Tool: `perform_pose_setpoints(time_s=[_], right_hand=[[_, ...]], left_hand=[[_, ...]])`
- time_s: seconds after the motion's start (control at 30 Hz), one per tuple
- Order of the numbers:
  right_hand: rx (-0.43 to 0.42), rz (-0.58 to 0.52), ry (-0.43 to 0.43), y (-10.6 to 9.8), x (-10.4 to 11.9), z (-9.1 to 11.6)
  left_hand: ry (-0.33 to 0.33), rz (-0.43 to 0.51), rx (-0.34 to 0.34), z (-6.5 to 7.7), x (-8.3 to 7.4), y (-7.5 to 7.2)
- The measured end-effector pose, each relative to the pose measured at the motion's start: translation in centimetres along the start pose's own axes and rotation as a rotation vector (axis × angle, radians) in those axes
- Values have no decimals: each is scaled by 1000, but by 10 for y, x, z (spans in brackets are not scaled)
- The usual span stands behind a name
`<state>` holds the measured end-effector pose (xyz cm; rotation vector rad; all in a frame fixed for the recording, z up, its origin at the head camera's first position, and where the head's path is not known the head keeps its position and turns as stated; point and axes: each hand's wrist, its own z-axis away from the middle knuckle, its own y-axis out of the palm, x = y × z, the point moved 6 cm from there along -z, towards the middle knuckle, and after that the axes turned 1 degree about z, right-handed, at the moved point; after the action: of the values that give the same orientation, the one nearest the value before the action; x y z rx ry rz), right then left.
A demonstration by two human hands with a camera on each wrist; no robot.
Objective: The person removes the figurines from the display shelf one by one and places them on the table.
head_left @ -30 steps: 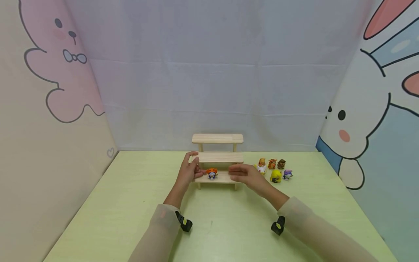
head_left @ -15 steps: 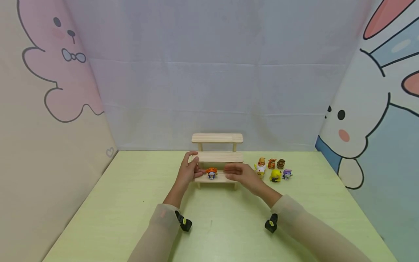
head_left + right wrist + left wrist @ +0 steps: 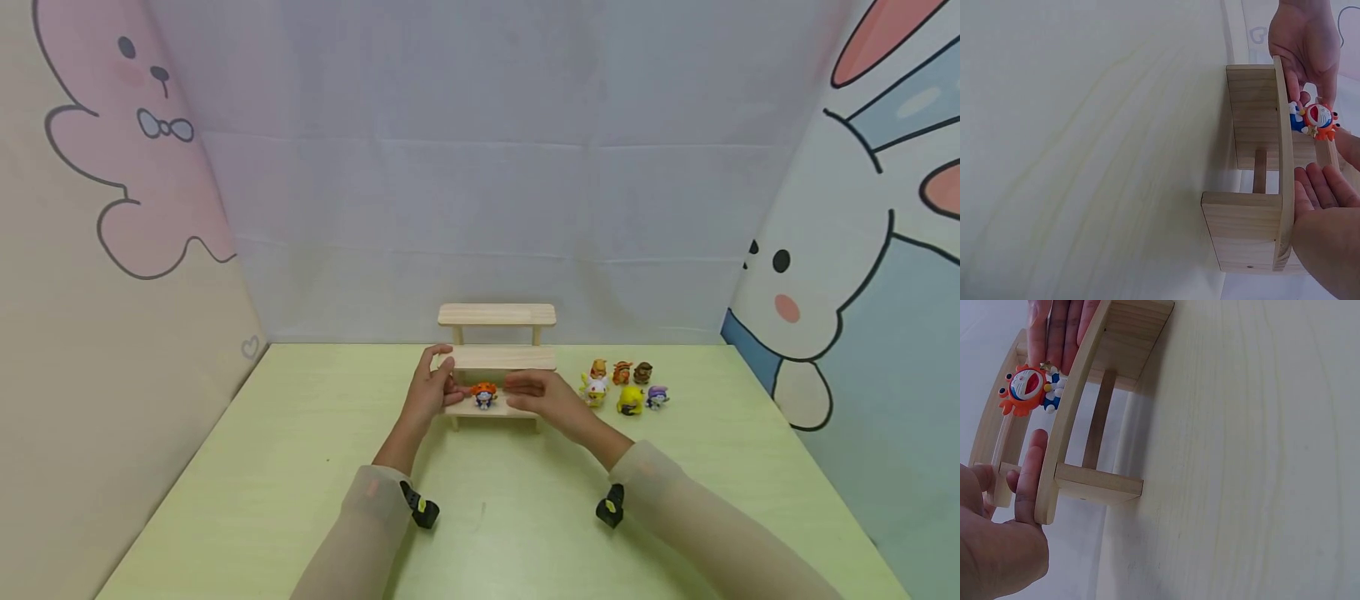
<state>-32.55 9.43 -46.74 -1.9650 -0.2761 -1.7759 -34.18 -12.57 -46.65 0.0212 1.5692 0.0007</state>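
Observation:
A three-tier wooden display stand [image 3: 497, 315] stands at the back middle of the table. On its lowest tier is a small blue-and-white figurine [image 3: 484, 397] with an orange crab hat, upright. My left hand [image 3: 427, 393] grips the left end of the middle tier, and one finger reaches along the lowest tier towards the figurine [image 3: 1027, 389]. To the right of the figurine, my right hand [image 3: 553, 398] has its fingers straight over the lowest tier, palm side facing the figurine. In the right wrist view, a gap shows between those fingertips [image 3: 1316, 175] and the figurine [image 3: 1318, 120].
Several more figurines stand on the table right of the stand, among them a yellow one [image 3: 631, 401], a purple-hatted one [image 3: 657, 397] and a brown one [image 3: 642, 372]. A pale curtain [image 3: 480, 167] hangs behind, with cartoon-printed panels at both sides.
My right hand has slid left along the lowest tier, closer to the figurine. The left hand keeps its place on the stand, and the figurine stays put.

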Motion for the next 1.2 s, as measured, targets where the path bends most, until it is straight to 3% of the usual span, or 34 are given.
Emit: perform_pose_setpoints(time_s=[0.6, 1.2], right_hand=[[-30, 64, -20, 23, 4, -23], [-78, 135, -31, 28, 11, -21]], left_hand=[[-19, 5, 27, 1, -3, 1], [-6, 10, 18, -2, 2, 0]])
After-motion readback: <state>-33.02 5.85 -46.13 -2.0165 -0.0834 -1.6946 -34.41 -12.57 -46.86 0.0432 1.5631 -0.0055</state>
